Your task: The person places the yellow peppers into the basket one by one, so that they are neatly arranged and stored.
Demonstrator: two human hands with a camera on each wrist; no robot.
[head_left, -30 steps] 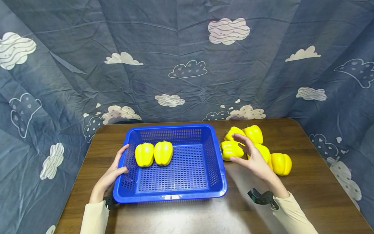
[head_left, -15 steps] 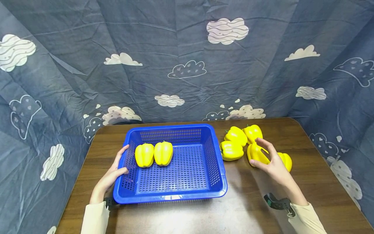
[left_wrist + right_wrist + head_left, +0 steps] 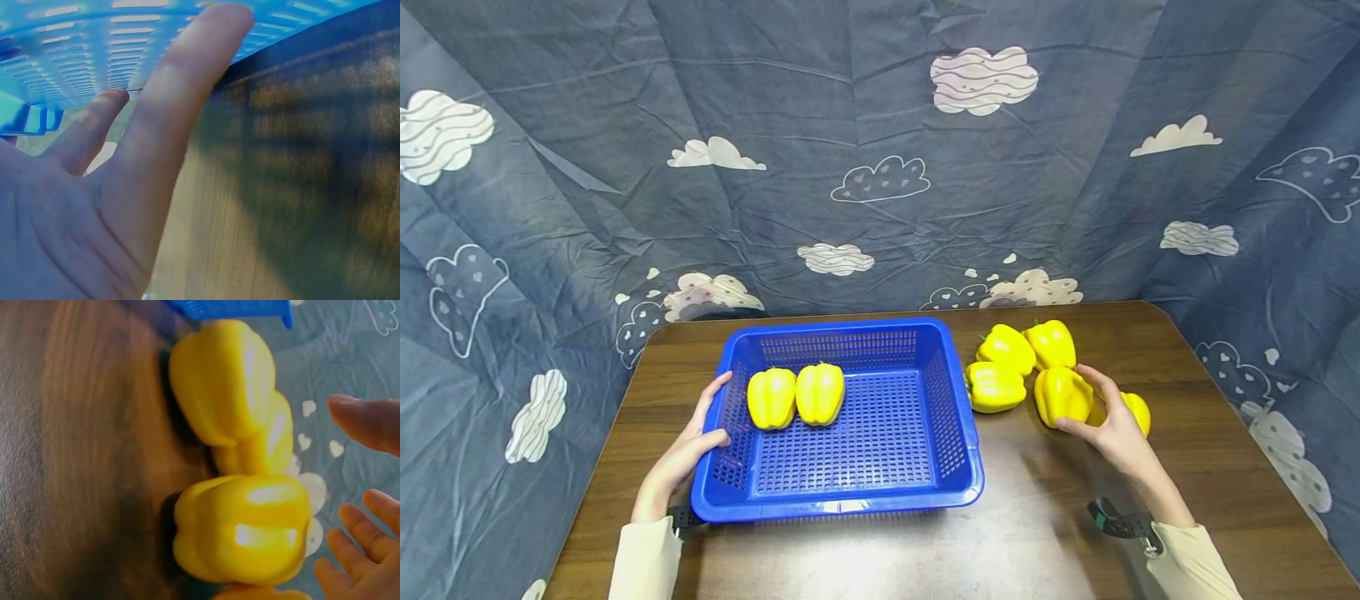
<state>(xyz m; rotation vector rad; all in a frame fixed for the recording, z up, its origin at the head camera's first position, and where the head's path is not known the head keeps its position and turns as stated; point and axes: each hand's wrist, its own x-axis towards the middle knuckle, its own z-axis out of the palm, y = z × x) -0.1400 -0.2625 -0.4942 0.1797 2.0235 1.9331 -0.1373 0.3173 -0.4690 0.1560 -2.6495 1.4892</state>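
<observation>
My left hand is at the left side of a blue perforated plastic basket. Its straight thumb and fingers touch the rim, and the left wrist view shows the thumb extended against the slotted wall. Two yellow bell peppers lie side by side in the basket. On the right, my right hand spreads its thumb and fingers by a yellow bell pepper, without a visible grip. Behind that hand another yellow bell pepper is partly hidden. The right wrist view has the fingers extended beside the pepper.
More yellow bell peppers, one on its side, one behind it and one at the back, lie right of the basket. The brown wooden table is backed by a dark blue cloud-print cloth.
My right hand has moved right and toward me, from above the left peppers to the pepper near the right end. The left hand and the basket stay put.
</observation>
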